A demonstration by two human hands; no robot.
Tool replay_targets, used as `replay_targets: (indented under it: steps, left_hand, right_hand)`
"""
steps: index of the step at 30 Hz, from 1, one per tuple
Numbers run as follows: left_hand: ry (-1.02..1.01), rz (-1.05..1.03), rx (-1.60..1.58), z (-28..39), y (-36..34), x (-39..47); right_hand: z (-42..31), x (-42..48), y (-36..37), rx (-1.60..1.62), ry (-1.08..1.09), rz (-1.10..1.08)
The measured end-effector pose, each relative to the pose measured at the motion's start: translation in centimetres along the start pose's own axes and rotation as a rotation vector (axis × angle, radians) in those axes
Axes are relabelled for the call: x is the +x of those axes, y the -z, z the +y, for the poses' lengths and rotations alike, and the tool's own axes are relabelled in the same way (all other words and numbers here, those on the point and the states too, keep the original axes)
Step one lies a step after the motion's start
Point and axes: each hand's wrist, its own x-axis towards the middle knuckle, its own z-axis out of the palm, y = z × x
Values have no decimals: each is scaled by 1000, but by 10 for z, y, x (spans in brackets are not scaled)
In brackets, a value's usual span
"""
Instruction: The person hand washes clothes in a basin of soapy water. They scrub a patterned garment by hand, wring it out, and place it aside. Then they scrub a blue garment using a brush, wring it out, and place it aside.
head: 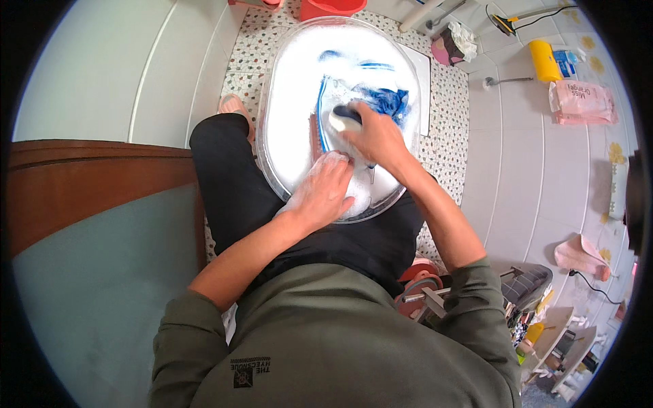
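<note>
A large clear plastic tub full of white suds stands between my knees. My right hand grips a scrub brush, dark blue on top and pale below, over foamy fabric. Blue wet cloth shows through the suds just beyond that hand. Nearer to me, my left hand, coated in foam, has its fingers curled on the edge of the soapy cloth. Beside it a brown ridged washboard shows partly; suds hide the rest. A blue-edged strip of cloth lies along the washboard.
A red bucket stands beyond the tub. A pink bin is at the far right corner. The wooden door is on the left, and the tiled wall with a hanging pink cloth on the right. Shelves hold bottles at lower right.
</note>
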Motion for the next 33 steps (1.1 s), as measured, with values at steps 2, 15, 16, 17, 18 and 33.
replay_targets:
  steps: [2, 15, 16, 17, 18, 33]
  left_hand:
    - [19, -50, 18, -5, -4, -1]
    - [6, -29, -33, -1, 4, 5]
    - [14, -54, -41, -2, 4, 6]
    - [17, -79, -48, -3, 4, 7]
    - [9, -72, -33, -4, 3, 6]
    - [-2, -33, -15, -1, 3, 5]
  right_hand:
    - [-13, -15, -1, -64, -27, -66]
    - [-3, 31, 3, -44, -77, 59]
    - [0, 14, 1, -17, -37, 36]
    - [0, -2, 0, 9, 1, 19]
    - [-7, -13, -1, -78, -12, -77]
    - [2, 7, 3, 17, 10, -63]
